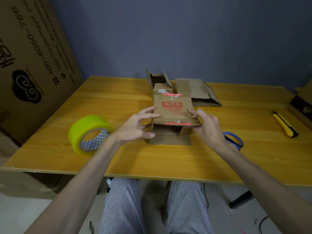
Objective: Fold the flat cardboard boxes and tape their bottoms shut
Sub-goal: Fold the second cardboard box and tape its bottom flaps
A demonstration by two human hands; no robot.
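A huge printed carton (33,56) leans against the wall on the left, beside the yellow wooden table (168,159). At the table's far edge lie flattened boxes (195,92), and just left of them stands a small open box (157,78). The half-folded cardboard box (173,114) sits mid-table with its near flaps open. The left hand (135,127) grips its left side with curled fingers, and the right hand (209,125) pinches its right edge. A yellow tape roll (89,134) stands to the left. Blue scissors (234,140) are half hidden behind the right wrist, with a yellow utility knife (284,124) further right.
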